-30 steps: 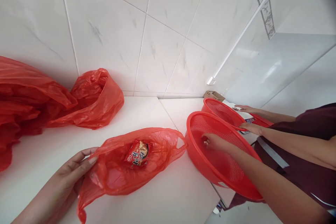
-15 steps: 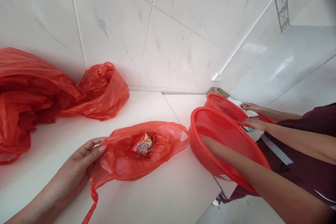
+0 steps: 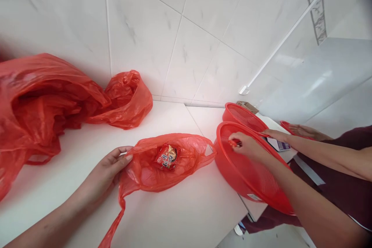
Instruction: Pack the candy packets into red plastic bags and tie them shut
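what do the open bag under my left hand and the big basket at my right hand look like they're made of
Bag: thin, glossy plastic film, judging by its crinkles and see-through sides.
Basket: probably moulded plastic, smooth and slightly shiny, with a rounded rim and fine regular holes.

The worktop [image 3: 174, 217] runs along the foot of the wall [image 3: 145, 38]. The centre bag [image 3: 188, 159] lies on the worktop, with the packet [image 3: 168, 157] inside it. The bag pile [image 3: 43, 112] is positioned to the left, against or near the wall. The small bag [image 3: 130, 100] adjoins the right end of the pile, behind the centre bag. The near basket [image 3: 229, 168] sits just right of the centre bag. The far basket [image 3: 244, 116] sits directly behind the near basket, with the box [image 3: 250, 107] beyond it, near the wall.
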